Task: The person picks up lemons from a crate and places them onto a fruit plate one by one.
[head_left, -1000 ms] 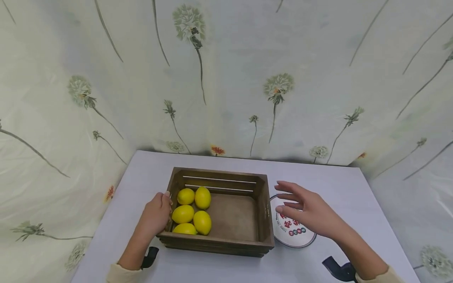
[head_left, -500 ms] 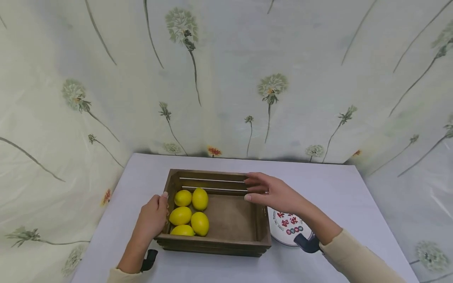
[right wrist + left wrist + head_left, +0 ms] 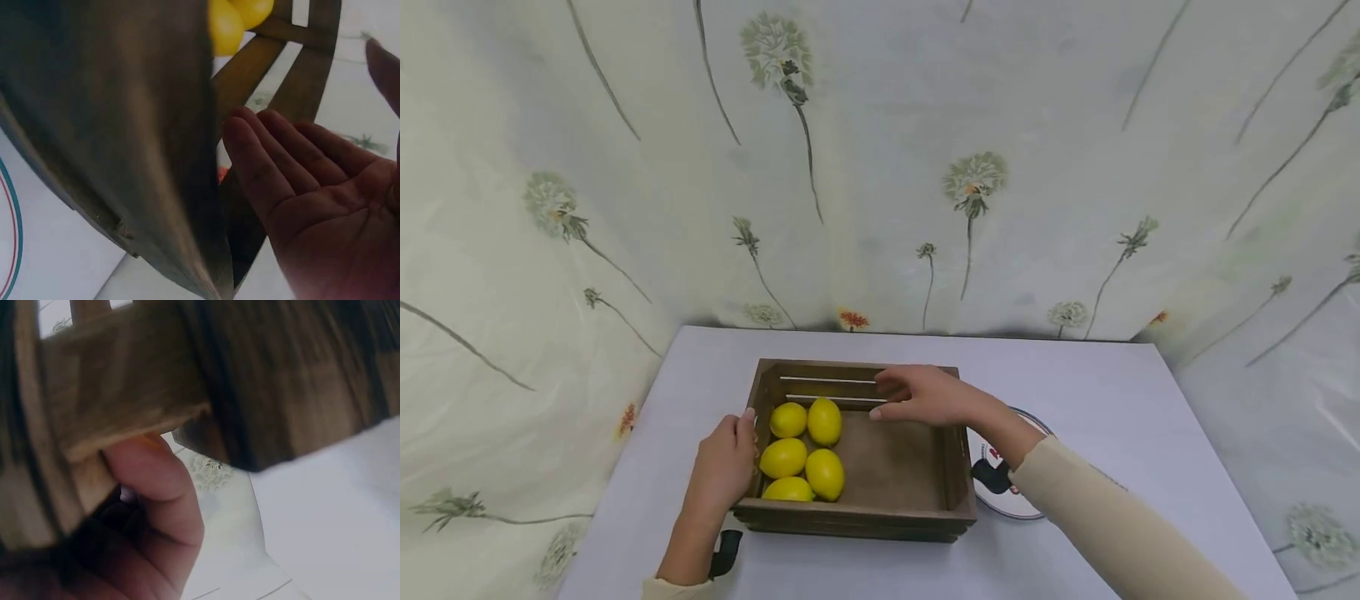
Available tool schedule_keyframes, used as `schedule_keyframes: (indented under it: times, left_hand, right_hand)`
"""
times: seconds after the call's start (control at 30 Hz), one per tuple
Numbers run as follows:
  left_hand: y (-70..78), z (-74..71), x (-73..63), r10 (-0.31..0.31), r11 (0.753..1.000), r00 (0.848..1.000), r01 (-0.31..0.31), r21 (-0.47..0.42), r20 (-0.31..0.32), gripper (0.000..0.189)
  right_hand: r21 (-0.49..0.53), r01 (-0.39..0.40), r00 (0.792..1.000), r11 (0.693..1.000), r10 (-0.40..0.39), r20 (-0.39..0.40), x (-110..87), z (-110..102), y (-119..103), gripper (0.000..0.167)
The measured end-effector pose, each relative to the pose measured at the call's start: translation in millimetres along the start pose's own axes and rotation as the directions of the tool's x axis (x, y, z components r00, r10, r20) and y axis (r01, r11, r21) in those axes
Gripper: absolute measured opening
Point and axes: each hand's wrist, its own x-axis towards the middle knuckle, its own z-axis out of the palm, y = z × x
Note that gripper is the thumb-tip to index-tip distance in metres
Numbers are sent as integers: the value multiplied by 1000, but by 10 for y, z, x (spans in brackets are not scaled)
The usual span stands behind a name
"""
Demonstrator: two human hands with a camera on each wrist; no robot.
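Note:
A brown slatted wooden crate stands on the white table, with several yellow lemons grouped in its left half. My left hand grips the crate's left end. In the left wrist view, a curled finger reaches under an end slat. Above the right half of the crate hovers my right hand, near the back wall and holding nothing. Its fingers look nearly straight in the right wrist view, where the palm shows beyond the crate's dark end wall.
A round white plate with red lettering lies right of the crate, partly covered by my right forearm. Behind the table hangs a pale sheet printed with dandelions.
My right hand has moved left, from above the plate to over the crate's right half. The left hand keeps its grip on the crate, and the lemons stay in place.

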Motion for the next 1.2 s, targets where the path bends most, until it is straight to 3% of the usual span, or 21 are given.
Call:
schedule_keyframes:
  times: [0.43,0.87,1.03,1.2]
  left_hand:
    - [15,-28,21,-5,999,1000,5,-38,6,44]
    - [-6,6,-8,-20,998,1000,21,-63,2,47]
    - [-30,10,-2,-14,998,1000,13,-63,-10,46]
    - [-26,18,14,-11,998,1000,10,-68,-16,46]
  right_hand:
    - [-159,13,994,987,3,105,351,-9,-170,63]
    - [-110,-57,987,992,72,144,706,325,-83,67]
    - [-123,-78,986,989,95,135,827,441,-51,36]
    - [-148,-170,977,974,187,106,931,570,-88,42]
